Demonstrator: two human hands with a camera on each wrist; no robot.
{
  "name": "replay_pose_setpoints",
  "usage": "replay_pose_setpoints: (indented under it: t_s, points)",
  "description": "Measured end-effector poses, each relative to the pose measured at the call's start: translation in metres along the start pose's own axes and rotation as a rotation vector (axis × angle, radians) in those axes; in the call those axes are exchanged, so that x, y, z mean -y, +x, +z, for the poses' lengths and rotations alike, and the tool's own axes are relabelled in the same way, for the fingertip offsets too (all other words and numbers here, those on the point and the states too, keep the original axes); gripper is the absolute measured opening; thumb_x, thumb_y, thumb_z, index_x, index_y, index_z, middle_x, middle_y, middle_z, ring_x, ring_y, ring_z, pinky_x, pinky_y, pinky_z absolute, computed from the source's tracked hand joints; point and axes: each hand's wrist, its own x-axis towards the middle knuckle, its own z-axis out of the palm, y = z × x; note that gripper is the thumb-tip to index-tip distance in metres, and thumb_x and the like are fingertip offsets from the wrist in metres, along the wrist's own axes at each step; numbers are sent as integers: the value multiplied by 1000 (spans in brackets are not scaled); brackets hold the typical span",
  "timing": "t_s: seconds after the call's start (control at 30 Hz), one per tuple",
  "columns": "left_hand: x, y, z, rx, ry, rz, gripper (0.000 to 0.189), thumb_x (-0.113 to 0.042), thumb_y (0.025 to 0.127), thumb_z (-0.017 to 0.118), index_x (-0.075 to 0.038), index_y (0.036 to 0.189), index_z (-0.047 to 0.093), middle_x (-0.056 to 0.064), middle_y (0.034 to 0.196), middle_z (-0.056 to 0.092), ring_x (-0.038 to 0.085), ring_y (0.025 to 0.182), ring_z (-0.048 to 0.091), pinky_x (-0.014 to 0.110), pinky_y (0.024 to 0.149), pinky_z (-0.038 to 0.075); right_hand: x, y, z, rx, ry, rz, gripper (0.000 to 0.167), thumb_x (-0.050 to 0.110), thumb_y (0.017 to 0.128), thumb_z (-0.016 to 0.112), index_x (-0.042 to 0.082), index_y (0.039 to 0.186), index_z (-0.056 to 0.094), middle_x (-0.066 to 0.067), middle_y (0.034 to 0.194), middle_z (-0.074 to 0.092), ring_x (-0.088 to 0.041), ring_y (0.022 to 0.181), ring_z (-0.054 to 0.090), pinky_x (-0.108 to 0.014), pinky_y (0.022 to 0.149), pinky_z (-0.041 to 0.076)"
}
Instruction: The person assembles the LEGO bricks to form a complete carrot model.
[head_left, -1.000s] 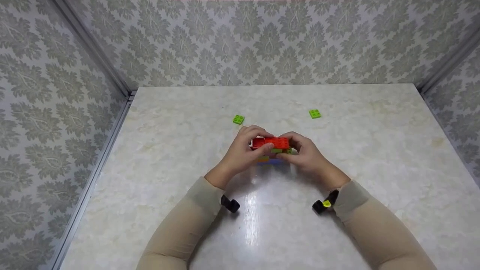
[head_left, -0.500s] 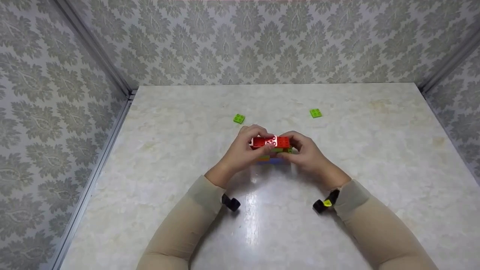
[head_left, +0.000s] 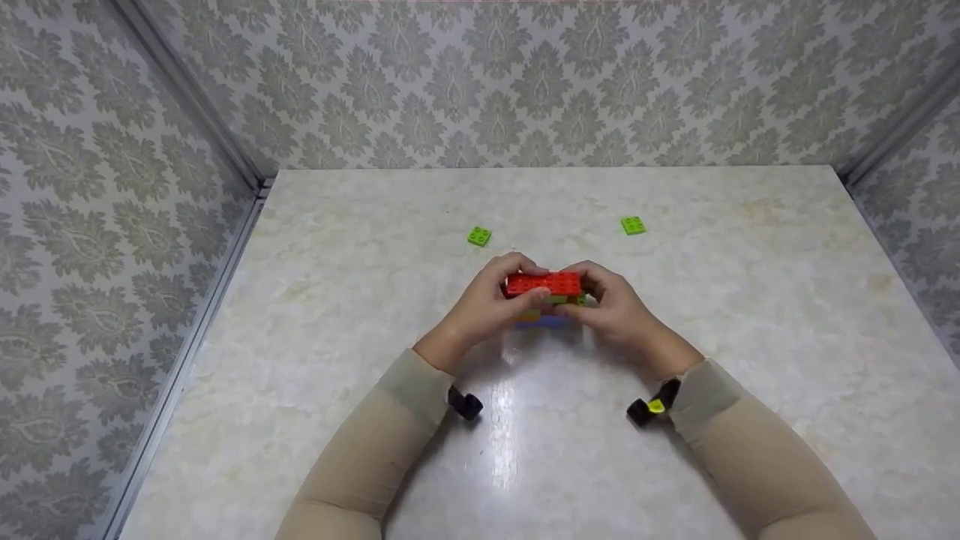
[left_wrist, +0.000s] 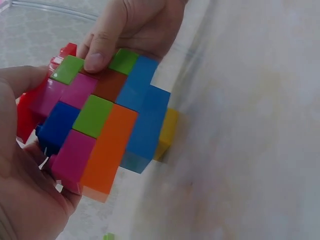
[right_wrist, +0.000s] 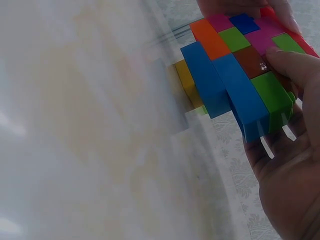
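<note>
Both hands hold one built block of toy building bricks, a little left of the arms' midline in the head view. My left hand grips its left end, thumb across the front and fingers behind. Its right end is gripped by my right hand, whose thumb presses on a brown brick in the right wrist view. Studded red bricks form the top. Below them show blue, orange, pink and green bricks. A yellow brick sits at the underside. The fingers hide part of the back.
Two loose green bricks lie farther back on the marbled table: one green brick behind the left hand, another green brick to the right. Patterned walls stand at the back and sides.
The red top's left part looked dark, then had a bright glare; now its studs show evenly along the whole length. Both hands have kept their grip and barely moved.
</note>
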Motion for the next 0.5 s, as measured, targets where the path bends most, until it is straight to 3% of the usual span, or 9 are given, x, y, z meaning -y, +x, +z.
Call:
replay_pose_setpoints:
  t_s: [0.27,0.5]
  points:
    - [5,-3,-1,29,-57,-1,29,-24,108,79,-7,132,73,14,140,66,25,130,57,29,100,59,-2,-1,3,10,33,-10,43,-1,97,85,-3,137,67,9,125,76,-13,121,72,-28,113,52]
    - [13,1,-4,18,34,90,31,-25,107,81,-12,134,77,9,134,73,21,121,53,32,100,52,-5,0,0,7,31,-16,44,-3,97,84,-5,137,66,11,124,77,-10,119,71,-26,112,51]
